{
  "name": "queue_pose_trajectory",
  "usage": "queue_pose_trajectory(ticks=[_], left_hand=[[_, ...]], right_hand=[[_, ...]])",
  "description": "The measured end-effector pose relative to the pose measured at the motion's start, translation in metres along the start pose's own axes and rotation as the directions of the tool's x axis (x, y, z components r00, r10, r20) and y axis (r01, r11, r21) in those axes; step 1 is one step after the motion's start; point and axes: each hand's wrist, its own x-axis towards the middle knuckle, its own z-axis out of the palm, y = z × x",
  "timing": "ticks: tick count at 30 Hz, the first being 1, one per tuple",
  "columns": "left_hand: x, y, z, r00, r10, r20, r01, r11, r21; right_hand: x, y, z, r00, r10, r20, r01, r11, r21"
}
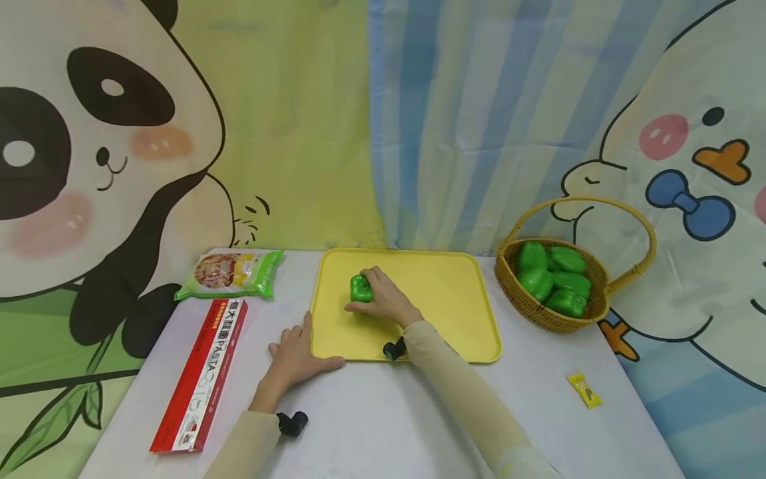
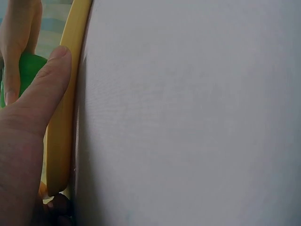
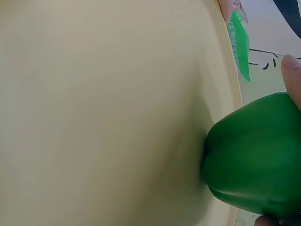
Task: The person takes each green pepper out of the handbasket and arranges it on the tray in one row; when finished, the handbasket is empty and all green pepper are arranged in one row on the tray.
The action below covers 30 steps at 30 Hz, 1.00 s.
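Note:
In the head view my right hand (image 1: 387, 299) grips a green bell pepper (image 1: 360, 289) over the left part of a yellow tray (image 1: 437, 306). The right wrist view shows this pepper (image 3: 256, 155) upright, its lower end right at the tray's surface, with fingertips on both sides of it. My left hand (image 1: 296, 356) lies at the tray's near left corner, fingers spread. Seen from the left wrist, its thumb (image 2: 49, 87) rests against the tray's yellow rim (image 2: 61, 160).
A wicker basket (image 1: 541, 319) at the right holds several green peppers (image 1: 535, 283). Left of the tray lie a green-ended food bag (image 1: 230, 273) and a long red-and-white pasta box (image 1: 200, 376). A small yellow packet (image 1: 584, 390) lies on the white table (image 1: 371, 419) at the right.

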Motion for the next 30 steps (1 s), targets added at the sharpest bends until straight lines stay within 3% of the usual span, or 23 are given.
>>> queue_pose_trajectory(ticks=[12,23,30], left_hand=[[0.0,0.0,0.001,0.999,0.026,-0.028,-0.024,0.999,0.045],[-0.004,0.003,0.002,0.999,0.033,-0.025,-0.032,0.999,0.03],[-0.002,0.001,0.002,0.999,0.033,-0.039,-0.03,0.998,0.054]], right_hand=[[0.024,-0.032,0.018,0.998,-0.008,0.057,0.008,1.0,-0.006],[0.032,-0.047,0.031,0.998,0.005,0.057,-0.003,0.999,-0.041],[0.039,-0.058,0.037,0.998,-0.038,0.042,0.041,0.996,-0.078]])
